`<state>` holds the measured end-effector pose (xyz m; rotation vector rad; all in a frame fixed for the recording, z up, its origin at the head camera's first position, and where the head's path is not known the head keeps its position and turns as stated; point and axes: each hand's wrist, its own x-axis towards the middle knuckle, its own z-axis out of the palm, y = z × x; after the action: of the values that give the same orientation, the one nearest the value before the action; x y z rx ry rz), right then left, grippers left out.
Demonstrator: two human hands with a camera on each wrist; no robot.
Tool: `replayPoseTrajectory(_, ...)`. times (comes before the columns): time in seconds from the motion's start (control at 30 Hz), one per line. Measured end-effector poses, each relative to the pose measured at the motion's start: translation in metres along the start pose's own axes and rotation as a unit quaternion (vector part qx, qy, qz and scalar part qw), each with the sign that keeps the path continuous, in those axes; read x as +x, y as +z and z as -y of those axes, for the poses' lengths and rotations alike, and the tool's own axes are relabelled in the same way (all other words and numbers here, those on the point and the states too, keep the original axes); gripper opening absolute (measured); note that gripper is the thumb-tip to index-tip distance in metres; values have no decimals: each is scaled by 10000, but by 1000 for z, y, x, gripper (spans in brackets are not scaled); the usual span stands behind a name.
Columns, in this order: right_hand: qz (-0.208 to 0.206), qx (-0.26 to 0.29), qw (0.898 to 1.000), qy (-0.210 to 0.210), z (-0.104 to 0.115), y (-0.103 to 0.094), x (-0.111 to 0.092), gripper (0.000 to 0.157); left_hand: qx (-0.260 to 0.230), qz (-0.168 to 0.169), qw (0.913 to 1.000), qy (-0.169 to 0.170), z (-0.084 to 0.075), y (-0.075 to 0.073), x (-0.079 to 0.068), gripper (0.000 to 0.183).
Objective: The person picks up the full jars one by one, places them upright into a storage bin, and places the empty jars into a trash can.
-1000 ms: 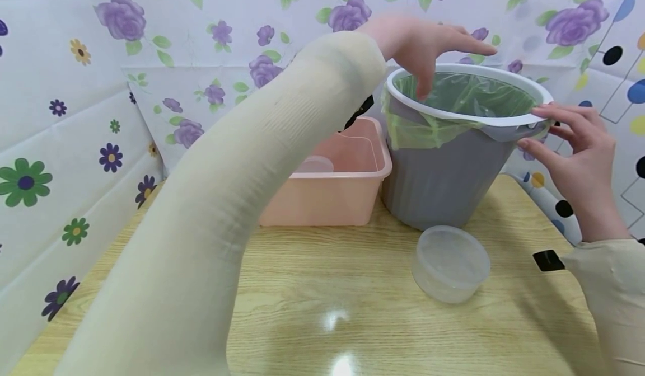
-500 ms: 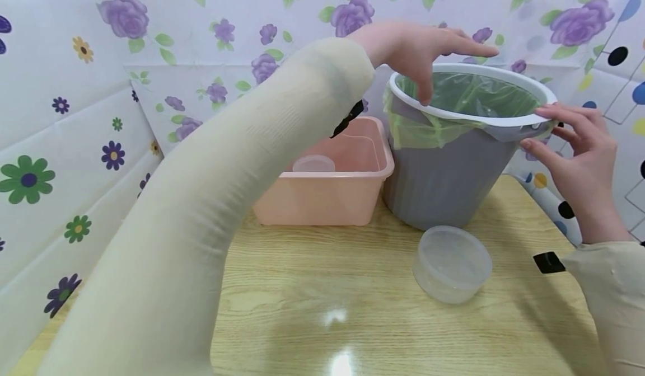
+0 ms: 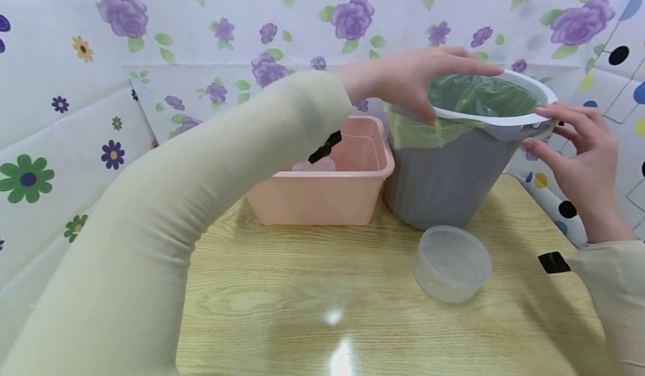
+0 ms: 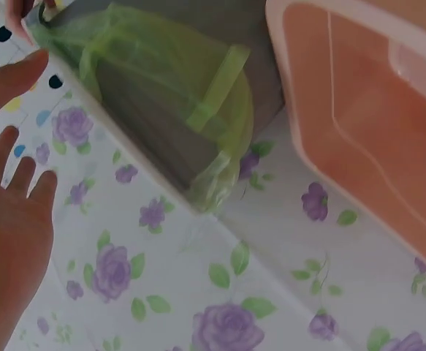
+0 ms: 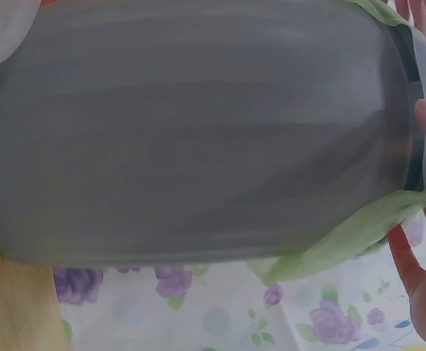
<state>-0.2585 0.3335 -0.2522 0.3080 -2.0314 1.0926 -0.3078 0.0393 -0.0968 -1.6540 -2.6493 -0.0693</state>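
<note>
A grey trash can (image 3: 438,180) with a white rim ring (image 3: 484,120) stands at the back right in the head view. A thin green trash bag (image 3: 415,132) lines it, its edge folded out over the left side. My left hand (image 3: 418,82) lies over the rim's left side, fingers extended toward the back and thumb pointing down in front. In the left wrist view, that thumb (image 4: 15,80) overlaps the rim's edge. My right hand (image 3: 584,152) grips the rim at the right, fingers on top and thumb beneath.
A pink plastic basin (image 3: 322,197) stands left of the can, with a clear round container (image 3: 322,165) inside. Another clear round lidded container (image 3: 452,264) sits on the wooden table (image 3: 282,309) in front of the can. Patterned sheets (image 3: 211,29) cover the walls behind.
My left hand has come down from above the can onto the left side of its rim, the forearm sinking with it. The right hand keeps its grip on the rim.
</note>
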Motion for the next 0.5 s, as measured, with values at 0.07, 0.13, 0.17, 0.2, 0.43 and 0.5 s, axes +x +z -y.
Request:
replayPoseTrajectory(0.07,101,-86,9998,-116,0,-5,2,45,-180,-169,9996,146,-1,6,-1,91)
replayPoseTrajectory(0.13,245,-193,9991,-275,-1,-10,4,44,-296,-347,9986,253,-1,12,-3,90)
replayPoseTrajectory(0.17,321,-264,9985,-370,-2,-12,5,44,-347,-405,9982,289,-2,16,-4,89)
replayPoseTrajectory(0.2,382,-333,9975,-483,-3,-14,7,45,-429,-478,9973,351,-2,19,-6,88)
replayPoseTrajectory(0.43,581,-613,9928,-847,-13,-22,18,44,-746,-684,9926,671,-3,45,-19,81)
replayPoseTrajectory(0.5,601,-605,9927,-857,-16,-24,19,44,-805,-754,9911,749,-4,52,-22,80)
